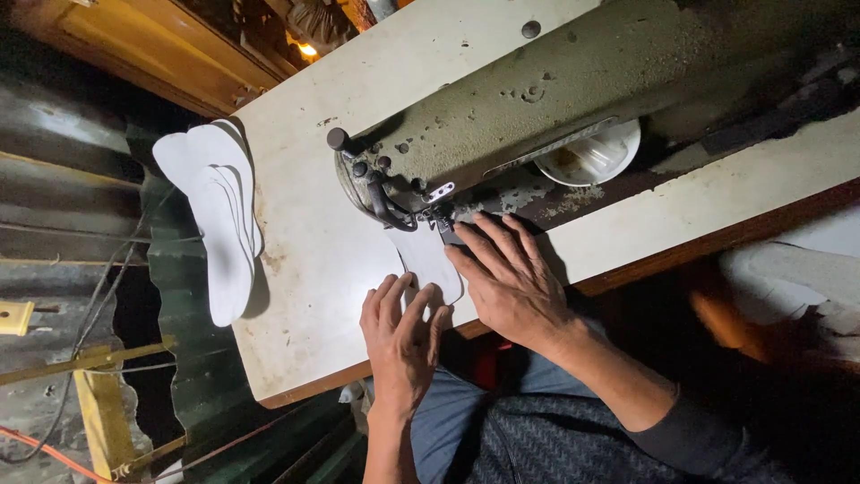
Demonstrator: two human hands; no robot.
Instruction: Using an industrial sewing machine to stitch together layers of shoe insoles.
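Head | two hands: left hand (403, 336), right hand (506, 273) flat, pressing one white piece (428, 258) | one sewing machine (502, 116)

Head camera, looking steeply down, close over sewing table (305, 269)

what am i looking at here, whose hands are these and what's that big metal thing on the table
This is one picture from a camera worn on a person's head, looking down at their own two hands, so the scene appears turned sideways. The big grey-green metal thing is a worn sewing machine set into a pale table. Both bare hands press flat on a small white piece of material lying under the machine's needle end; neither grips it. The left hand rests on its near edge, the right hand beside the needle. To the left, a stack of white sole-shaped pieces hangs over the table's edge. A white bowl-like dish sits behind the machine.
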